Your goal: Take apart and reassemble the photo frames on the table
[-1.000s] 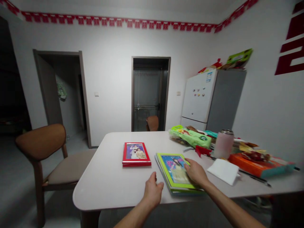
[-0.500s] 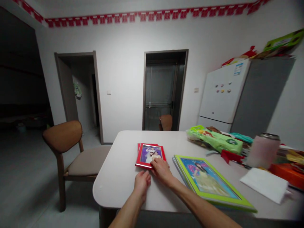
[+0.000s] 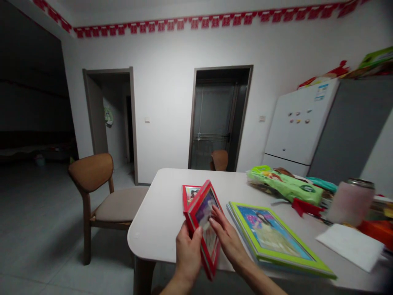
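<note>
A red photo frame [image 3: 196, 218] is raised off the table and tilted, its picture facing right. My left hand [image 3: 188, 250] is closed around its left edge, thumb in front. My right hand [image 3: 229, 239] is at the frame's right side, its stretched fingers resting on the picture; I do not see its thumb clearly. Behind the raised frame, a second red photo frame [image 3: 185, 196] lies on the white table [image 3: 159, 221], partly covered from view. To the right of my hands lies a larger green photo frame [image 3: 270, 231], on top of something flat and pale.
At the table's right are a green plastic package [image 3: 285, 186], a pink jar [image 3: 351, 200], a folded white paper [image 3: 350, 246] and an orange item [image 3: 379, 233]. A wooden chair [image 3: 92, 174] stands left of the table. A fridge [image 3: 302, 123] is at the back right.
The upper red photo frame has come up off the other one and been tilted towards me. My left hand has moved from the tabletop onto its edge. The view has shifted slightly left.
</note>
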Available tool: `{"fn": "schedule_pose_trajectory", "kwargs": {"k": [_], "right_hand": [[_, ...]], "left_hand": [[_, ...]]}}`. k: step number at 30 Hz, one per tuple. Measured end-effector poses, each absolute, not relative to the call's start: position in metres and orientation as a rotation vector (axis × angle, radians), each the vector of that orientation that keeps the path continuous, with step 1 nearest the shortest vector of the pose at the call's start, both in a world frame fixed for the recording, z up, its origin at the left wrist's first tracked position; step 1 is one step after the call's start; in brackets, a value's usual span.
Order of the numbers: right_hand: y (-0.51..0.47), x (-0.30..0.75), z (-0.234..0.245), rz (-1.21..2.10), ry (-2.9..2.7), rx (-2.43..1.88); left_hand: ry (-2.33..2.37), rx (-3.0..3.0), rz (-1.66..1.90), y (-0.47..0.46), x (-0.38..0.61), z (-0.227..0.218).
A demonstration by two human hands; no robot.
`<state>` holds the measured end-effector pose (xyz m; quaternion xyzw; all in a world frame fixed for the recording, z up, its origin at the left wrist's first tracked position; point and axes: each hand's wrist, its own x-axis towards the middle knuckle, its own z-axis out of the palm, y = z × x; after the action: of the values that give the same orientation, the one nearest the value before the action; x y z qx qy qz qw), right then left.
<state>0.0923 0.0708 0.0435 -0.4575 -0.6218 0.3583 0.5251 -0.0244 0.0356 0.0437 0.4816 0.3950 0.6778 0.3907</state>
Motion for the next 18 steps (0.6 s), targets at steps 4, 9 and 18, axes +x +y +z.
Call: {"fn": "schedule_pose_trajectory", "kwargs": {"k": [4, 9, 18], "right_hand": [[0.038, 0.102, 0.063, 1.195, -1.093, -0.955], [0.023, 0.121, 0.060, 1.337, -1.047, -0.999], [0.062, 0.149, 0.008, 0.948, -1.653, -1.475]], "left_hand": [[1.126, 2.002, 1.552, 0.004, -0.024, 0.050], [1.123, 2.707, 1.254, -0.004, -0.023, 0.018], [1.374, 2.607, 0.701, -0.002, -0.001, -0.008]]}}
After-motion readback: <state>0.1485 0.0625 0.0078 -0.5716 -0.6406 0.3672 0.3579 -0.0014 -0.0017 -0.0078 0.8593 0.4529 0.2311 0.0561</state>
